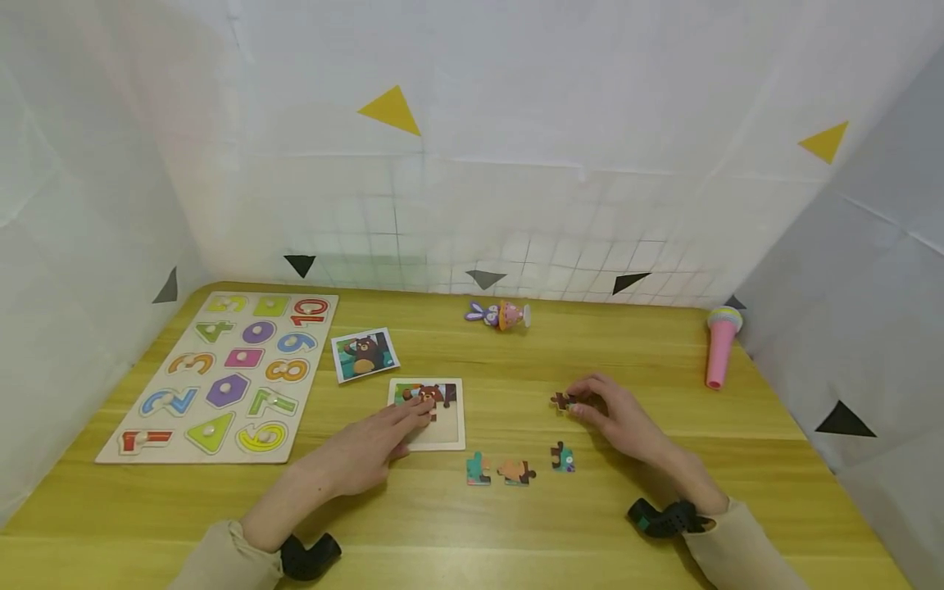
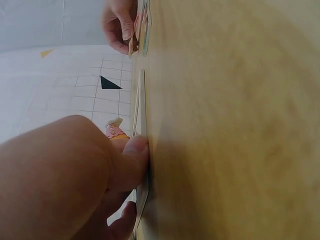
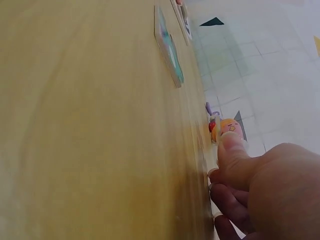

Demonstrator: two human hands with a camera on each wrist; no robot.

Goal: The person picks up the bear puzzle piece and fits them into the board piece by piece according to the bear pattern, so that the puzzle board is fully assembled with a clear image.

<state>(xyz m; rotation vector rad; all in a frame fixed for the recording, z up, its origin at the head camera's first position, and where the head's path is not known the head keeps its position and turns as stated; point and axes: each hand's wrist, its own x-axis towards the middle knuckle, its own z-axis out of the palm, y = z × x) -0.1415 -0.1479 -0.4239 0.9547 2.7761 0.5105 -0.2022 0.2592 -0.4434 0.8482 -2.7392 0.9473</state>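
Note:
In the head view a puzzle tray [image 1: 459,416] with a partly filled bear picture lies near the middle. My left hand [image 1: 361,449] rests over its left side, fingers extended onto the pieces; the left wrist view shows the thumb of that hand [image 2: 65,175] against the tray's edge [image 2: 142,100]. My right hand [image 1: 623,418] pinches a dark brown piece [image 1: 562,401] between thumb and fingers, just above or at the table. Three loose pieces lie between the hands: a teal one [image 1: 477,469], an orange one [image 1: 516,471] and a teal and brown one [image 1: 563,457].
A bear picture card [image 1: 365,355] lies behind the tray. At the left is a number and shape board [image 1: 221,377]. A rabbit figure [image 1: 501,315] lies at the back, and a pink microphone [image 1: 720,348] at the right. White sheeting [image 1: 516,221] surrounds the table.

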